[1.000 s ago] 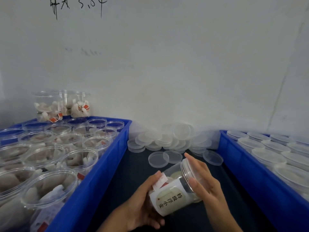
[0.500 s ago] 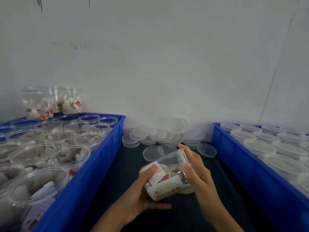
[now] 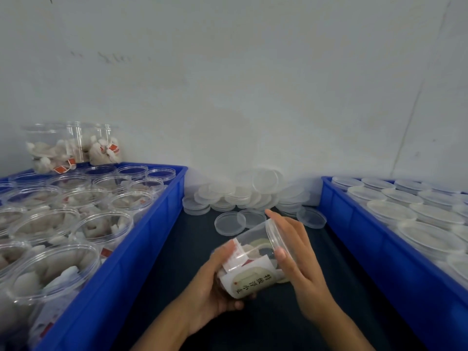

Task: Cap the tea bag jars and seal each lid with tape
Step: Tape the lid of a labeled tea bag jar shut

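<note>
Capping step: putting a lid on one jar was the job in hand, as far as I could judge.
Jar: the jar (image 3: 253, 264) lay tipped on its side above the dark table (image 3: 162, 274), between the two blue bins, with its mouth pointing up and to the right.
Left hand: the left hand (image 3: 215, 282) was curled round the bottom of the jar and held it from below.
Right hand: the right hand (image 3: 296, 252) gripped the clear lid (image 3: 276, 236) by its edge, with the thumb near the person and the fingers round the far side.
Lid fit: the lid sat at the jar's mouth, but clear plastic on clear plastic made it hard to tell if it was all the way on.
Next move: the lid likely needed a push or a twist until it sat flat and tight, while the other hand kept the jar from turning.
After that: tape had to go over the lid, and no tape roll showed in this view.
Left bin: the left bin (image 3: 141, 249) held many open jars (image 3: 106, 224) with tea bags inside.
Right bin: the right bin (image 3: 359, 239) held capped jars (image 3: 390, 211).
Spare lids: a pile of loose lids (image 3: 243, 196) lay by the wall.
</note>
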Demonstrator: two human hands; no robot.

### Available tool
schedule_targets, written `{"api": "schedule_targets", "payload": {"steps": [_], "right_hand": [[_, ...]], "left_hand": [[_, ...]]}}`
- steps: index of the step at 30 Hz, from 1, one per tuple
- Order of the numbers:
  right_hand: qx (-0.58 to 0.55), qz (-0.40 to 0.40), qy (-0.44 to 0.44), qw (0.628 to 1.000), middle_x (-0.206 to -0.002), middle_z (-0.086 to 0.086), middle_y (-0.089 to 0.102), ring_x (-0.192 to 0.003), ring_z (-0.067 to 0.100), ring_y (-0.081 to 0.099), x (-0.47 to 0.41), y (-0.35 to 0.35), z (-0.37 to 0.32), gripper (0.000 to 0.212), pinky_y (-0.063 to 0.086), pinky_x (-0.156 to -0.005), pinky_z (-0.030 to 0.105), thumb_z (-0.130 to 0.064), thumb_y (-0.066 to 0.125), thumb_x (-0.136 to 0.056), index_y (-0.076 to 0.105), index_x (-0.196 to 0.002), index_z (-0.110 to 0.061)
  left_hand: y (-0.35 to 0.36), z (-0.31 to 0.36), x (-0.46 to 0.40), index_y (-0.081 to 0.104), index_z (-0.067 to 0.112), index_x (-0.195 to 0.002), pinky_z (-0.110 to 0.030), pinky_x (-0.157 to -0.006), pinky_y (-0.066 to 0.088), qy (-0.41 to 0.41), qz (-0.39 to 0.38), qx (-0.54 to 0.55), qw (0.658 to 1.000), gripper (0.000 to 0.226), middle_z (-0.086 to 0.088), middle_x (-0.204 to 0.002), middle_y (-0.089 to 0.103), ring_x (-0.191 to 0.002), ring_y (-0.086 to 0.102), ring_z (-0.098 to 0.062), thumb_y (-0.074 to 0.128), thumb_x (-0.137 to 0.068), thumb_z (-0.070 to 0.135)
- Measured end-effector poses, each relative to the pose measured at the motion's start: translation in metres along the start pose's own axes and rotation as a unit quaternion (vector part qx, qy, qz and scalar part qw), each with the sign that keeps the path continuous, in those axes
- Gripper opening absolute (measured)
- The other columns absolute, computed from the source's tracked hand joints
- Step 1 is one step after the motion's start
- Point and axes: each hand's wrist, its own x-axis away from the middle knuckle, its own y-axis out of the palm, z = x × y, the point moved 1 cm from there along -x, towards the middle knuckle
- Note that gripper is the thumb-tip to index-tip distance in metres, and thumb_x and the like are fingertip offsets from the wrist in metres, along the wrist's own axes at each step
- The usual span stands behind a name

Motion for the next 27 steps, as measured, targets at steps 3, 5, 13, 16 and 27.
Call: {"api": "schedule_targets", "payload": {"steps": [3, 5, 13, 16, 27], "right_hand": [[-0.098, 0.051, 0.085, 0.990, -0.129, -0.009, 0.050, -0.113, 0.008, 0.058, -0.003, 0.007, 0.002, 0.034, 0.052, -0.083, 0.020, -0.050, 0.048, -0.095, 0.051, -0.128, -0.051], [-0.163, 0.081, 0.173, 0.968, -0.131, 0.000, 0.056, -0.118, 0.016, 0.058, -0.004, 0.010, 0.005, 0.033, 0.052, -0.092, 0.032, -0.047, 0.047, -0.092, 0.057, -0.123, -0.045], [-0.105, -0.018, 0.127, 0.986, -0.152, 0.006, 0.033, -0.141, 0.019, 0.031, -0.008, -0.013, -0.001, 0.046, 0.024, -0.114, 0.030, -0.032, 0.027, -0.104, 0.026, -0.146, -0.014], [0.030, -0.015, 0.072, 0.997, -0.146, -0.027, 0.028, -0.133, -0.017, 0.022, -0.010, -0.003, -0.006, 0.070, 0.024, -0.105, 0.004, -0.078, 0.028, -0.084, 0.028, -0.142, -0.039], [-0.087, -0.053, 0.115, 0.988, -0.135, -0.021, 0.052, -0.123, -0.006, 0.048, -0.022, -0.019, -0.019, 0.082, 0.044, -0.094, 0.013, -0.068, 0.060, -0.069, 0.039, -0.141, -0.034]], "left_hand": [[0.000, -0.005, -0.004, 0.062, 0.026, -0.120, -0.031, -0.077, 0.053, 0.094, 0.040, -0.048, 0.994, 0.048, -0.007, -0.110, 0.072, -0.090, 0.070, -0.020, 0.065, -0.075, 0.044], [0.000, -0.005, -0.004, 0.041, 0.030, -0.127, -0.024, -0.074, 0.055, 0.198, 0.073, -0.149, 0.966, 0.064, 0.003, -0.118, 0.063, -0.096, 0.068, -0.009, 0.079, -0.075, 0.032], [-0.004, -0.001, -0.003, 0.048, 0.026, -0.126, -0.028, -0.071, 0.056, 0.162, 0.078, -0.089, 0.980, 0.066, -0.007, -0.114, 0.069, -0.095, 0.071, -0.019, 0.074, -0.068, 0.043], [0.001, -0.003, -0.001, 0.059, 0.021, -0.122, -0.029, -0.067, 0.051, 0.110, 0.040, -0.038, 0.992, 0.066, -0.010, -0.104, 0.073, -0.081, 0.069, -0.019, 0.069, -0.063, 0.050], [0.012, -0.008, -0.005, 0.077, 0.008, -0.098, -0.026, -0.048, 0.050, -0.062, -0.024, 0.204, 0.977, 0.060, -0.022, -0.098, 0.067, -0.073, 0.063, -0.031, 0.071, -0.060, 0.054]]}}
